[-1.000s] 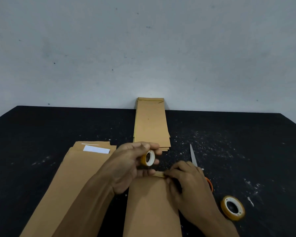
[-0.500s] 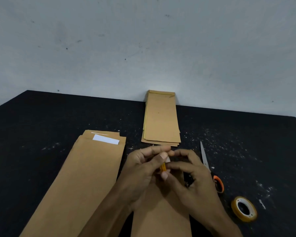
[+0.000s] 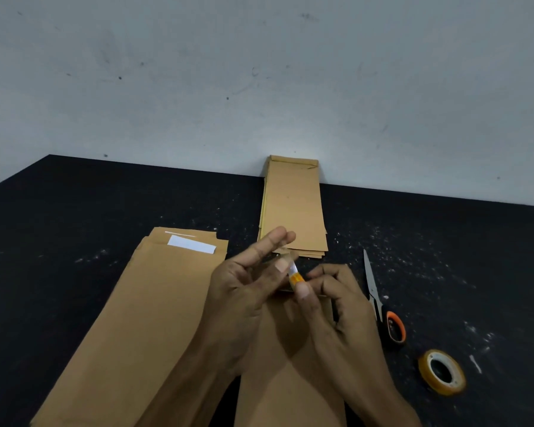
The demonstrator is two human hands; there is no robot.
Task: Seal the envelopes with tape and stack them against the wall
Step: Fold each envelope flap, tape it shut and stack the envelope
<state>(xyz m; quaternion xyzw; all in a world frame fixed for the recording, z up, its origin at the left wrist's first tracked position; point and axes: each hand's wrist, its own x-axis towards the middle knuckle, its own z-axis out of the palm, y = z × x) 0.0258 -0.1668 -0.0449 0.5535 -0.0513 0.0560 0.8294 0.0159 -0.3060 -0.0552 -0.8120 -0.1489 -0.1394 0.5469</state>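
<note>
Brown envelope [image 3: 290,380] is thin, floppy; left hand [image 3: 244,291] and right hand [image 3: 336,306] fingers pinch what looks like small tape roll [image 3: 296,277], grip envelope by edges.

Tape roll [image 3: 296,277] mostly hidden between fingers [image 3: 302,291], near envelope [image 3: 290,380] and unsealed pile [image 3: 130,334] cut off by bottom edge

both hands [image 3: 290,291] raised together, fingertips pinching.
</note>
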